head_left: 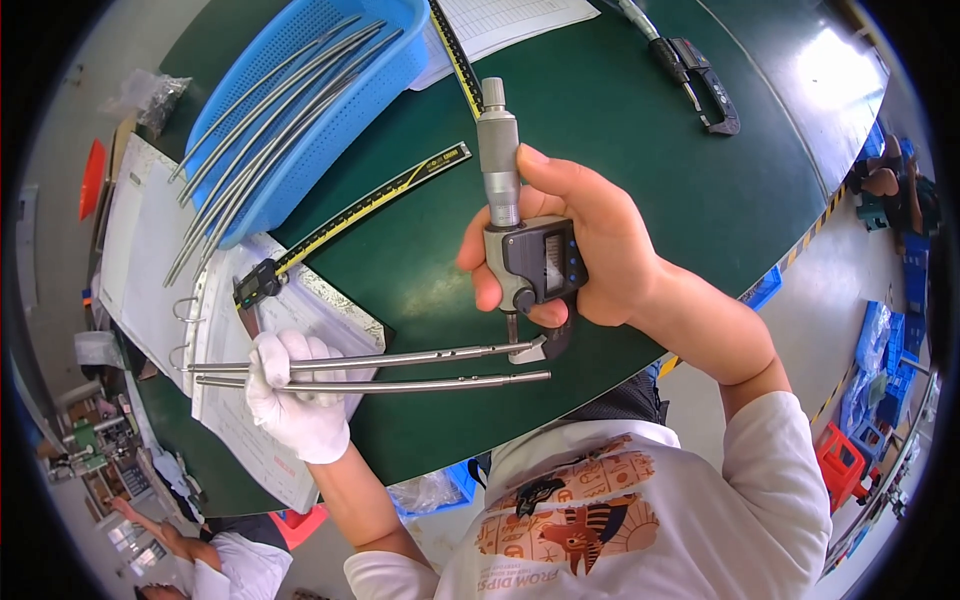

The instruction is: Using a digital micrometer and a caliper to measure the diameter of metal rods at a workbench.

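The gloved left hand [295,395] grips two metal rods [400,368] while the bare right hand [585,250] clasps a digital micrometer [520,235] whose anvil meets the upper rod's tip.

A dark green desk [640,140] fills the middle of the frame. On it, at the upper left, sits a blue plastic basket [300,90] holding long curved metal rods [270,130]. Just below the basket lies a digital caliper [345,220], resting partly on an open ring binder [200,330] at the left. A sheet of paper [510,20] lies at the top centre, and a second micrometer [690,75] at the upper right.
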Demonstrator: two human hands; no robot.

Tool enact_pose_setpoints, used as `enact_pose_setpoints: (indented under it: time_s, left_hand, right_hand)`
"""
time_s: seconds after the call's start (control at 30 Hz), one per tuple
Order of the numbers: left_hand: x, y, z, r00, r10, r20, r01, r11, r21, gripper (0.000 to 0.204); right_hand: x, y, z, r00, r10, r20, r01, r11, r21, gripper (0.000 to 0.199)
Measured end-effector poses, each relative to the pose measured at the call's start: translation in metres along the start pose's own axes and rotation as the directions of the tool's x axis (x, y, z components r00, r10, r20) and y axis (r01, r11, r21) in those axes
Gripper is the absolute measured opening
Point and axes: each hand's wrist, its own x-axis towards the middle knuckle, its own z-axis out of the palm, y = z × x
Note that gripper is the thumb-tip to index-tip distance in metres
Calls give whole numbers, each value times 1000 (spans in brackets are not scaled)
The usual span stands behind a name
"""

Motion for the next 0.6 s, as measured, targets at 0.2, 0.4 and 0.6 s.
enact_pose_setpoints:
  time_s: [0.2, 0.4, 0.6]
  left_hand:
    - [1, -2, 4, 1000, -2, 8, 2, 1000, 19, 31]
    - [0, 0, 0, 1000, -9, 16, 9, 1000, 5, 31]
    - [0, 1, 3, 1000, 22, -16, -21, 1000, 22, 30]
  right_hand:
    - [2, 3, -2, 999, -38, -33, 36, 997, -64, 62]
    - [2, 2, -1, 999, -46, -27, 44, 997, -62, 61]
    - [1, -1, 0, 1000, -16, -25, 16, 1000, -7, 62]
